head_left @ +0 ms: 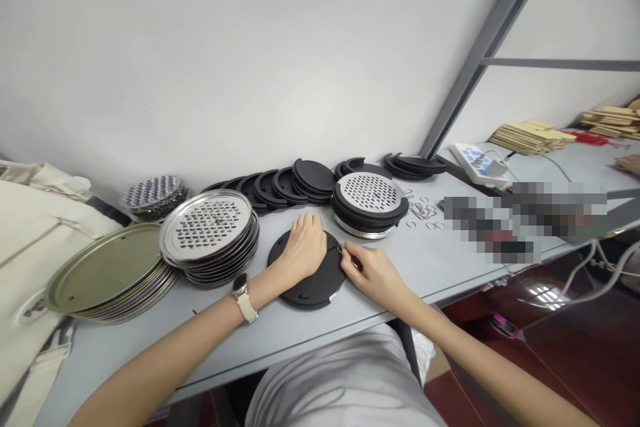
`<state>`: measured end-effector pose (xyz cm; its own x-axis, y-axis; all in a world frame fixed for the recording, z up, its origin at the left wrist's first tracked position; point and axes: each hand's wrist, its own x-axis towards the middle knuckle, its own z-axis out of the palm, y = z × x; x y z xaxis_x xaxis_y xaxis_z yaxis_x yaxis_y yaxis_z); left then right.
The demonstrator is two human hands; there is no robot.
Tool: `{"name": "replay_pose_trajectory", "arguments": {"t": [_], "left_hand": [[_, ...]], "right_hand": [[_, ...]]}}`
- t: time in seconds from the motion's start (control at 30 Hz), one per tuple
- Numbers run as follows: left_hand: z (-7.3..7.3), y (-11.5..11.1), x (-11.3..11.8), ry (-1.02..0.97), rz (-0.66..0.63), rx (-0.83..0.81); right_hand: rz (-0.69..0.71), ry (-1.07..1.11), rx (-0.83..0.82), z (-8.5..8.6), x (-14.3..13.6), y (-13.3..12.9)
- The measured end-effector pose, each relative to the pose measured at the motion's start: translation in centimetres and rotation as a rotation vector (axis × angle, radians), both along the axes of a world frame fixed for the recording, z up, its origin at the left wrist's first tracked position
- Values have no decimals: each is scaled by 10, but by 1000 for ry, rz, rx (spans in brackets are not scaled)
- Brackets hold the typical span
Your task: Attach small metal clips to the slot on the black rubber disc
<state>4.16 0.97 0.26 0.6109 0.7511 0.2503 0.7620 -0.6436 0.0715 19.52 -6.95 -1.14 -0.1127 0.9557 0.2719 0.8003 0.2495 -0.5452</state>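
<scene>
A round black disc (320,283) lies flat on the grey table before me. My left hand (306,245) rests on its upper part, fingers together and pressed down; whatever lies beneath them is hidden. At the disc's right edge, my right hand (367,270) pinches a small metal ring (340,248). Just behind stands a stack of black discs with a perforated metal plate (373,192) on top. More small metal rings (425,210) lie scattered to the right of that stack.
To the left are stacked grater plates (207,225), green round plates (107,267) and a beige bag (30,233). Black discs (270,188) line the wall. A power strip (480,163), wooden pieces (530,137) and another person's hand (629,163) are at the right.
</scene>
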Motion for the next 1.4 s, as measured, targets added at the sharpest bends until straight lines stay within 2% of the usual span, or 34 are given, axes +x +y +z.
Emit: {"name": "replay_pose_trajectory", "arguments": {"t": [0.4,0.77,1.1,1.4], "left_hand": [[3,-4,1,-4,-30,-27],[5,-11,-1,-3,-92,-46],[10,-14,-1,16,-98,-59],[8,-13,-1,1,-107,-51]], "right_hand": [[-42,73,-10,-1,4,5],[3,50,-27,-1,5,6],[14,25,-10,2,5,5],[22,39,-11,3,4,4]]}}
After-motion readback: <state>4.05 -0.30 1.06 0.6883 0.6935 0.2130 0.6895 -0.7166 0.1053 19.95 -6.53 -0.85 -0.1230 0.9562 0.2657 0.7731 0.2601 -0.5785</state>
